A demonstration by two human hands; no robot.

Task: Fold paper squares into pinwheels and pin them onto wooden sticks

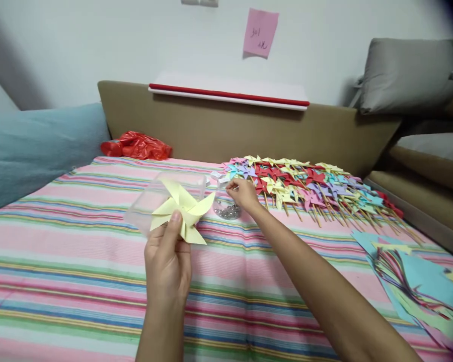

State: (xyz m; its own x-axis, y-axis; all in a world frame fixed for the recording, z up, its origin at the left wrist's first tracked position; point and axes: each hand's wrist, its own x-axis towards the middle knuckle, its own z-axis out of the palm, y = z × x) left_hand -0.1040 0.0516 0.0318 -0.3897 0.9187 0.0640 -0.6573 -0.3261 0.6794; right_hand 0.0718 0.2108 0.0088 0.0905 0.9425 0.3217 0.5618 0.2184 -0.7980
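A striped cloth point(79, 271) in pink, green, blue and yellow covers the work surface, seen from the head camera, before a brown backboard point(226, 133) and a white wall point(136, 45) bearing a pink note point(260, 32). A blue cushion point(38, 151) stands at left near a crumpled red plastic bag point(139, 146); at right, a grey cushion point(407, 75) rests above rows of colored paper pinwheels on sticks point(311, 177) and a spread of loose paper sheets point(425, 271).

A pale yellow pinwheel point(183, 208), its pointed blades folded toward the center, is held up in the left hand point(169, 264), thumb pressed to its front and fingers behind, in front of a translucent plastic box point(145, 201). The right hand point(244, 195), thumb and fingertips drawn together, is poised over a clear tub point(216, 208) of small metallic pieces point(228, 212).

Whether that pinch has hold of anything cannot be told. The left fingers are partly hidden by the thumb and paper, the note's handwriting is hard to read, and the loose sheets run blurred toward the right edge.
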